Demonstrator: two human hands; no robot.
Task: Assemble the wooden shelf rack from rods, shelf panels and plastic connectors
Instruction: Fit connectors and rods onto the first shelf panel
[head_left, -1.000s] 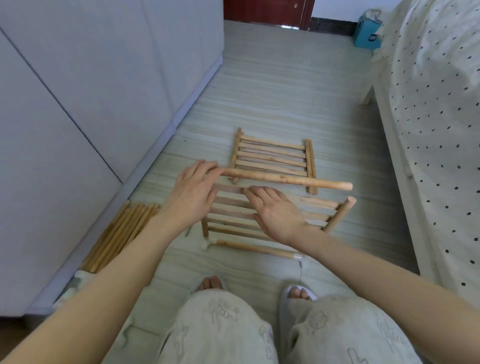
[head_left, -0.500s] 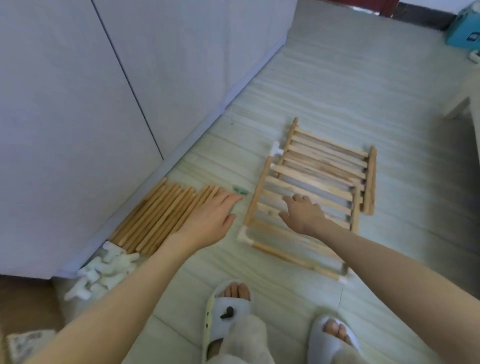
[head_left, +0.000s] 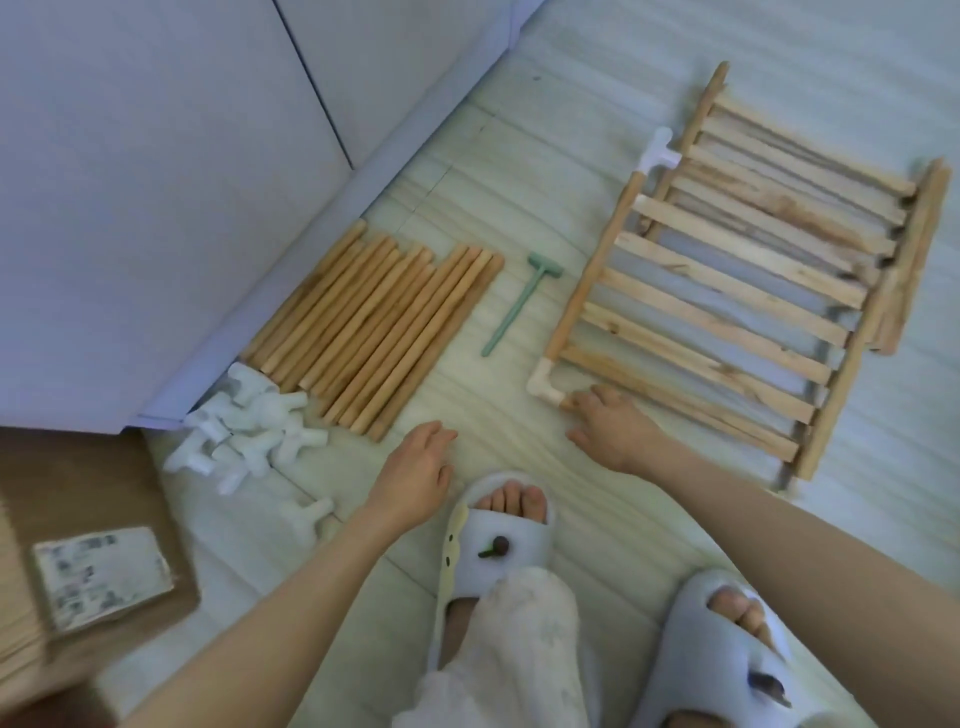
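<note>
Two slatted wooden shelf panels (head_left: 727, 291) lie overlapping on the floor at the right, with rods along the nearer panel's edges. White plastic connectors sit at its near left corner (head_left: 544, 387) and its far left end (head_left: 657, 156). My right hand (head_left: 613, 428) hovers with relaxed fingers right beside the near corner connector, holding nothing. My left hand (head_left: 415, 473) is over the bare floor, fingers relaxed and holding nothing, just below a row of several wooden rods (head_left: 374, 332). A heap of white connectors (head_left: 249, 431) lies at the rods' near end.
A small green plastic mallet (head_left: 514, 306) lies between the rods and the panels. A white cabinet wall (head_left: 182, 182) runs along the left. A cardboard box (head_left: 88, 561) sits at the lower left. My feet in pale slippers (head_left: 498, 551) stand close below the hands.
The rod held over the panels a second ago is no longer in my hands. My view has swung left and down. Both hands have drawn back toward me; the left has come off the rods.
</note>
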